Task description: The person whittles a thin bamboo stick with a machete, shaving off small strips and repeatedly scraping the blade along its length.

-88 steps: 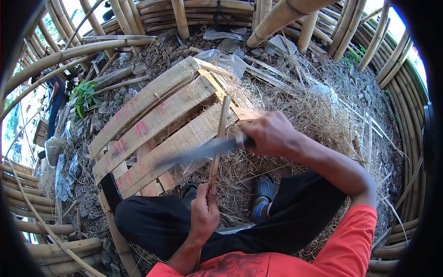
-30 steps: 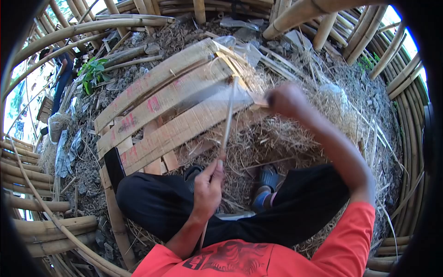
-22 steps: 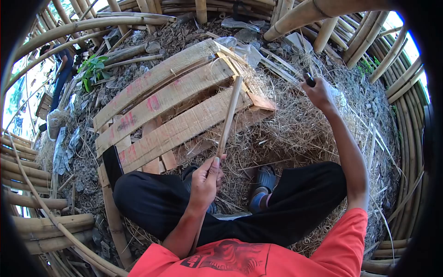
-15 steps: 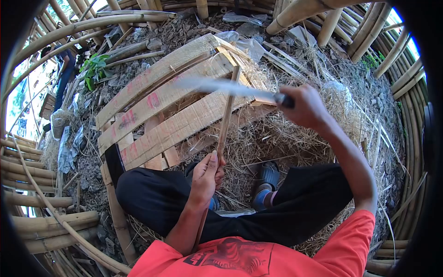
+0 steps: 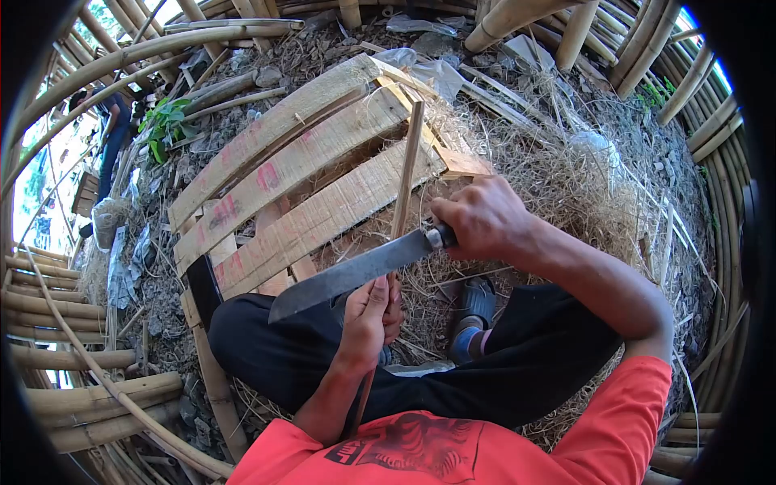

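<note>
My left hand [image 5: 371, 318] is closed around a slim bamboo strip [image 5: 410, 166], which slants up and away from my body over the pallet's right side. My right hand [image 5: 477, 217] grips the dark handle of a machete [image 5: 352, 272]. Its broad grey blade points left and crosses the strip just above my left fingers, the tip over my left knee. Below the blade, the strip's lower end runs back along my left forearm toward my shirt.
A slatted wooden pallet [image 5: 323, 214] with red marks lies in front of me, a black flat object [image 5: 203, 287] at its near left corner. Dry shavings [image 5: 558, 234] cover the ground at right. Bamboo poles [image 5: 97, 412] surround the spot. A person [image 5: 111, 137] stands far left.
My right hand has come down and slightly left with the machete, its blade dropping from near the strip's top to just above my left hand. The left hand keeps its hold.
</note>
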A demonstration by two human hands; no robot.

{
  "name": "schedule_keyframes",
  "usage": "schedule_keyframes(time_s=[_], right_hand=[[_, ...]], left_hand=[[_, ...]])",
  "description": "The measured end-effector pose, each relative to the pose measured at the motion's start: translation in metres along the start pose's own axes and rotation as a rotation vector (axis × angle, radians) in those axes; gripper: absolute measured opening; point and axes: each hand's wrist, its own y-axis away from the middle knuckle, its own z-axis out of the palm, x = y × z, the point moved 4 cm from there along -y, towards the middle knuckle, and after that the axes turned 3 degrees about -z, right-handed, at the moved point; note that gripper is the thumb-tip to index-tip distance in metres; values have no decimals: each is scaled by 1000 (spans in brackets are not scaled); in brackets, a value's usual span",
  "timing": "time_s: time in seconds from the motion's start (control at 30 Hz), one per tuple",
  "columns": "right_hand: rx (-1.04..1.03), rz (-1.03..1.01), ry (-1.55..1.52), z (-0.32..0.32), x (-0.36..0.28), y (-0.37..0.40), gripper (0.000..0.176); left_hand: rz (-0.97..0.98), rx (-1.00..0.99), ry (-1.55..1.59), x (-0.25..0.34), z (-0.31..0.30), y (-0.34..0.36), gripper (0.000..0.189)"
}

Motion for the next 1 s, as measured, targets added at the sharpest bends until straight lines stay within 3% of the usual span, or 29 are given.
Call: schedule_keyframes(time_s=[0.1,0.17,0.2,0.3,0.4,0.5,0.6,0.77,0.83,0.9,1.0], right_hand=[[120,62,33,-4,18,-4,13],[12,359,62,-16,56,-9,7],[129,224,130,-20,61,-6,4],[85,221,184,-15,69,-6,10],[166,619,-51,-34,117,-2,21],[337,737,-55,-38,157,18,24],[420,707,-317,-26,147,33,23],[245,127,-263,-25,59,19,15],[-29,14,-94,-27,15,13,15],[-192,51,-81,-17,-10,10,17],[-211,42,-146,-3,-16,8,20]], left_hand=[[4,13,-1,-1,-6,5,36],[-11,17,-4,-2,-7,7,36],[-25,16,-7,-3,-4,7,36],[-53,8,24,-5,-1,3,35],[-43,-43,27,-6,2,9,33],[-43,-110,-10,-5,6,15,33],[-101,-104,16,-13,3,1,33],[-81,-56,38,-7,-3,-5,36],[-51,-68,59,-7,-4,-7,37],[-35,-102,80,-5,-1,-8,37],[-61,-118,131,-4,1,-5,37]])
